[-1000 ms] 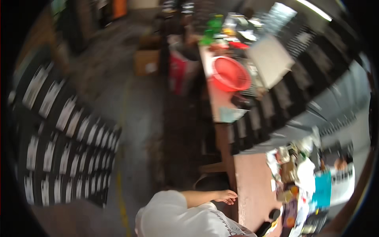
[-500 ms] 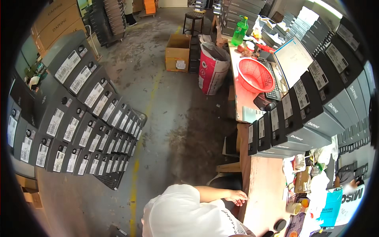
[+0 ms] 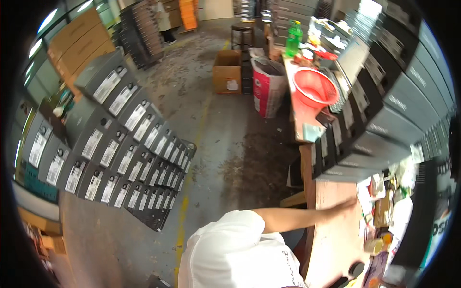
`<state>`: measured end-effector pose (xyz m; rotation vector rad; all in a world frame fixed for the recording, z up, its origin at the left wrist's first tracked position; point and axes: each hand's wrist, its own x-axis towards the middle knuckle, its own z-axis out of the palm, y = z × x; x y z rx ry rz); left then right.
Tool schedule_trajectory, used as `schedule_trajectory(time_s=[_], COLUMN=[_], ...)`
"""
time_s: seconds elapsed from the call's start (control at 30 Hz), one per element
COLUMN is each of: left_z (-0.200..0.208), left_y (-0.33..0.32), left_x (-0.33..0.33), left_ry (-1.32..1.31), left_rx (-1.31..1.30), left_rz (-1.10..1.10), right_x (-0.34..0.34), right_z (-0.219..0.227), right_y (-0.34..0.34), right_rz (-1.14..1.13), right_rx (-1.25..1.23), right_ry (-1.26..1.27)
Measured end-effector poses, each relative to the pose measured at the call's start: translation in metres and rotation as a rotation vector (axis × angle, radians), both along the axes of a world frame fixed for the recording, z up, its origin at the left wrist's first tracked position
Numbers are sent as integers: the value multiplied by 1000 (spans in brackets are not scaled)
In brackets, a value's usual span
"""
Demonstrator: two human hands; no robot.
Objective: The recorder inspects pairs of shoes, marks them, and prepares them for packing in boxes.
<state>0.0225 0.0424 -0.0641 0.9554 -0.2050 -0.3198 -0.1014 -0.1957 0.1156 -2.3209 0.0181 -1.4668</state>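
My left arm, in a white short sleeve, stretches right across the pinkish worktable [image 3: 331, 245]. My left hand [image 3: 342, 209] is above the tabletop, close to the clutter along its far side. Motion smears its fingers, so I cannot make out whether they hold anything. Beyond it, at the right rim, stands a large dark box-like shape [image 3: 417, 216], blurred. A row of dark grey shoe boxes [image 3: 365, 149] sits on the table just past my hand. A round black lid-like thing [image 3: 356, 269] lies nearer to me. My right hand is out of view.
At left, many shoe boxes with white labels [image 3: 127, 158] are stacked on a black pallet [image 3: 151, 218]. Along the table stand a red plastic basket [image 3: 314, 89], a laptop [image 3: 353, 60] and a green bottle [image 3: 293, 41]. A cardboard carton [image 3: 227, 77] and a sack [image 3: 268, 91] are on the floor.
My left hand has moved right, from the table's near edge to over the tabletop. The dark box-like shape has appeared at the right. The whole view has shifted slightly.
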Motion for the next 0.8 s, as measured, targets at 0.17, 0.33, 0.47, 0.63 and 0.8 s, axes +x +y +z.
schedule_trajectory(time_s=[0.17,0.33,0.47,0.63,0.8], left_z=[-27,-61,-99,-67,-77], left_y=[24,43,27,31,59], left_x=[-5,-56,-73,-89,-74], left_ry=[42,127,22,150,149], left_rx=[258,547,647,440,426], left_rz=[78,-24,125,-74,-19], right_x=[-54,-112,-89,-47,-46], right_z=[-150,-200,-212,-234,-233], right_y=[45,54,47,48,58], right_rz=[73,741,337,423,258], right_rx=[353,-2,650,1041,1076], right_ry=[746,758,849,1053,1023])
